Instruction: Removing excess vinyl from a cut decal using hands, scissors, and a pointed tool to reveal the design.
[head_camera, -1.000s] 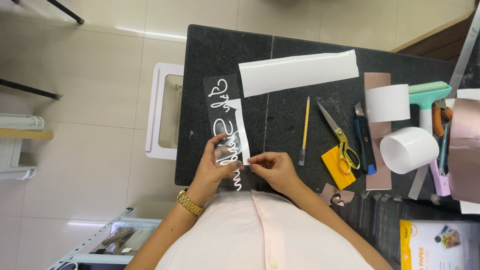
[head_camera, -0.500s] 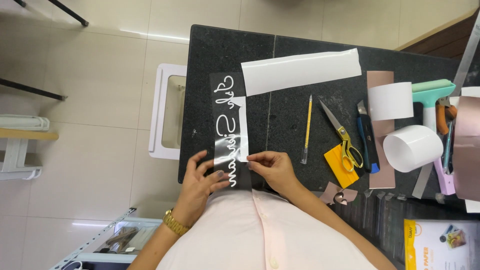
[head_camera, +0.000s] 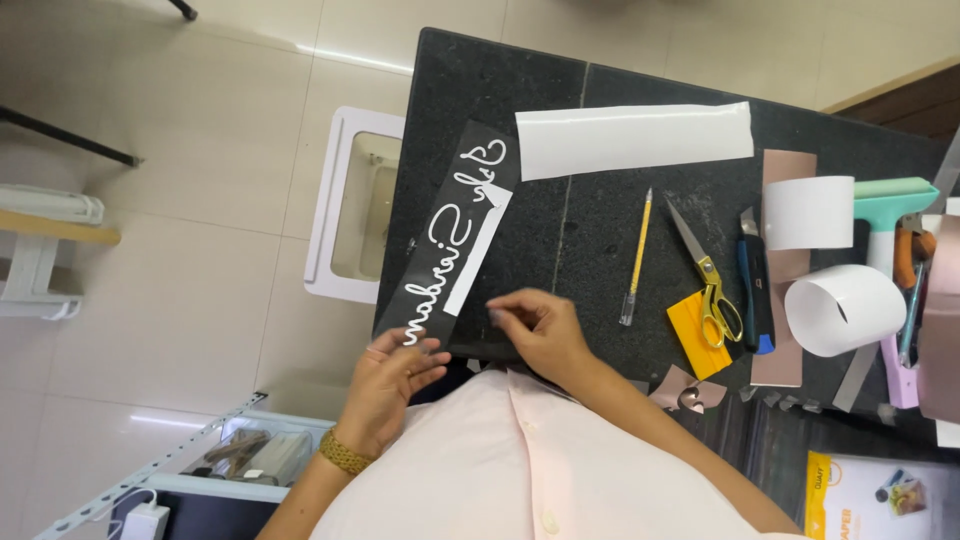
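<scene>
At table's edge, left hand (head_camera: 395, 375) and right hand (head_camera: 535, 328) pinch black strip (head_camera: 447, 240)

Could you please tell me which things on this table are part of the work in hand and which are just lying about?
In hand:
black strip with white lettering
left hand
right hand

Lying about:
white sheet
pencil
scissors
yellow scraper
white paper rolls

Single head view, looking straight down, near, over black worktop (head_camera: 600, 250)
</scene>
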